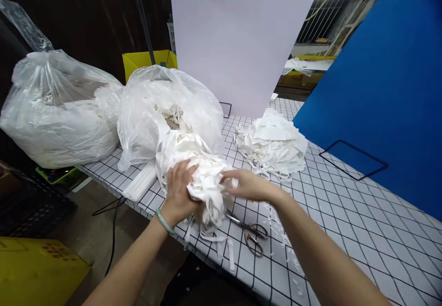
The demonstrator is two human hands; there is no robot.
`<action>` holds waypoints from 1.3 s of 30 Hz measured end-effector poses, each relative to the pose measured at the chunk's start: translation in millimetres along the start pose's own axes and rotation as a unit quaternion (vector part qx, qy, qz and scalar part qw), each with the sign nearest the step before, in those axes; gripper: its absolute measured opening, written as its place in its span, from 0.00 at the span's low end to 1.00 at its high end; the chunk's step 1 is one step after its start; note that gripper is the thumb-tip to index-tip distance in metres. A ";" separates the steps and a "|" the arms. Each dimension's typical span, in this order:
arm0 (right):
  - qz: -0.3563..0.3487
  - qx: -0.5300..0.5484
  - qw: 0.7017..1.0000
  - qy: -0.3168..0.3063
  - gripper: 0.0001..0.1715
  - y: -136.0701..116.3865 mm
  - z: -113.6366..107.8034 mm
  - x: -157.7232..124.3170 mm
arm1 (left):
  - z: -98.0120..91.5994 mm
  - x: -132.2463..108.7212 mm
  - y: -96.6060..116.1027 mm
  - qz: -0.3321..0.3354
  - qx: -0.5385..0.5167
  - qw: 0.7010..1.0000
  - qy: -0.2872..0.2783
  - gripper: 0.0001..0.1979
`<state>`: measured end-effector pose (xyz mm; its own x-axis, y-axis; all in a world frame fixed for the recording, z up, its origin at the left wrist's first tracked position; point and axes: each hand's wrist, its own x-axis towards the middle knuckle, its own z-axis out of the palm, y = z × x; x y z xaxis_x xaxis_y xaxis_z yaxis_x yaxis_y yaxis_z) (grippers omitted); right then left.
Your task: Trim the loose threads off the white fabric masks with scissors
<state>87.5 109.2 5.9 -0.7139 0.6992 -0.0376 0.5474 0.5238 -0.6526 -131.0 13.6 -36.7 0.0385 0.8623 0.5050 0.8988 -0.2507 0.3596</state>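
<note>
A heap of soft white strips [183,146], cloth or paper I cannot tell, spills from the mouth of a clear plastic bag [138,117] near the table's front edge. My left hand [180,186], with a pale green bangle at the wrist, curls over the near left side of the heap and grips it. From the right, my right hand [243,184] pinches white strips at the side of the heap; its fingertips are partly hidden. Scissors [253,234] with copper-coloured handles lie just below my right hand, their blade tips beside the heap.
Another white pile [272,142] lies farther right on the grid-patterned table [345,218]. A tied, full plastic bag [58,112] sits at the left. A white power strip [141,181] lies by the front edge. White [231,43] and blue [383,99] panels stand behind. Scraps lie around the scissors.
</note>
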 end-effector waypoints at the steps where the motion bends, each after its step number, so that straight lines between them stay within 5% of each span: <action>1: 0.030 0.051 0.998 0.012 0.12 -1.9 -15.8 11.2 | -4.8 2.3 -2.2 -0.035 0.030 0.999 0.004 0.41; 4: 0.030 0.097 0.986 0.134 0.19 -20.1 -34.6 67.5 | -5.8 31.1 -19.7 -0.149 0.059 0.987 0.004 0.53; 8: -0.005 0.129 0.984 0.121 0.35 -51.4 5.8 130.4 | 6.1 65.2 -47.4 -0.216 -0.004 0.976 0.004 0.56; 12: -0.048 0.124 0.989 0.060 0.20 -55.3 58.4 105.3 | 10.7 30.5 -43.7 -0.155 0.019 0.988 0.014 0.54; 14: -0.099 0.124 0.987 0.019 0.18 -46.0 68.0 75.8 | 15.4 1.0 -34.8 -0.093 -0.003 0.994 -0.052 0.52; 16: -0.144 0.144 0.979 -0.007 0.15 -31.4 59.1 56.9 | 23.2 -21.8 -26.4 -0.057 -0.036 0.991 -0.119 0.49; 18: -0.113 0.165 0.979 0.042 0.15 -12.6 36.0 58.9 | 31.5 -33.7 -20.4 -0.061 -0.039 0.988 -0.135 0.46; 21: 0.077 0.135 0.966 0.208 0.26 15.0 1.9 94.0 | 37.5 -33.0 -17.2 -0.116 0.011 0.987 -0.112 0.44; 24: 0.193 0.108 0.951 0.217 0.45 25.5 -2.8 139.9 | 36.2 -16.6 -18.8 -0.178 0.070 0.975 -0.113 0.53; 27: 0.174 0.136 0.956 0.194 0.34 12.4 11.8 180.8 | 37.3 12.1 -22.2 -0.167 0.086 0.973 -0.135 0.59; 31: 0.097 0.193 0.959 0.185 0.26 -11.1 9.1 210.6 | 48.3 56.8 -33.1 -0.171 0.128 0.969 -0.121 0.42; 35: 0.053 0.201 0.963 0.169 0.32 9.0 -12.8 181.3 | 49.1 74.8 -55.9 -0.167 0.125 0.970 -0.128 0.36; 39: 0.112 0.158 0.958 0.214 0.31 51.9 1.8 112.3 | 13.4 58.5 -67.5 -0.101 0.085 0.969 -0.208 0.46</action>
<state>34.9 214.1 -33.5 -0.3137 0.9472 0.0664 0.4581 0.2122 -0.8632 -183.5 86.9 -41.9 -0.0048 0.9979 0.0647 0.9639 -0.0127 0.2661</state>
